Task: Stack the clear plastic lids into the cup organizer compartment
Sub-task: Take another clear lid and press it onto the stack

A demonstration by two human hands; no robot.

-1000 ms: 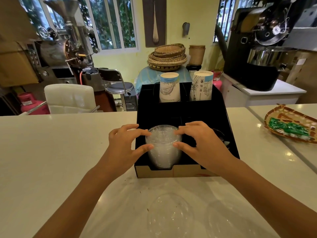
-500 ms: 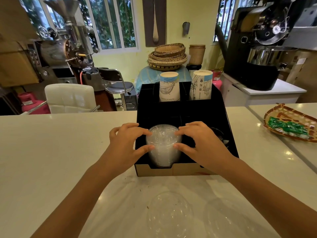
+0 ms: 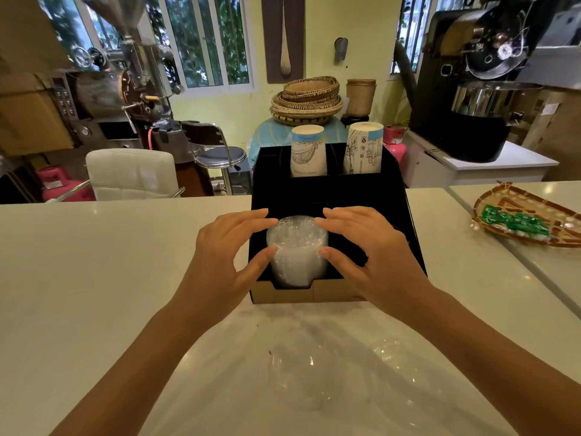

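Two hands flank one stack of clear plastic lids (image 3: 297,250), its long axis upright, in the front-left compartment of the black cardboard cup organizer (image 3: 405,234). Left hand (image 3: 220,262) pinches its left side, right hand (image 3: 371,256) its right; both grips closed on it. Loose clear lids (image 3: 301,372) lie at the surface's near edge.

Soft daylight enters through the rear windows (image 3: 201,42); small glare spots dot the glossy table (image 3: 94,278). Wide-angle distortion bends the edges. Foreground sharp, corners slightly soft.
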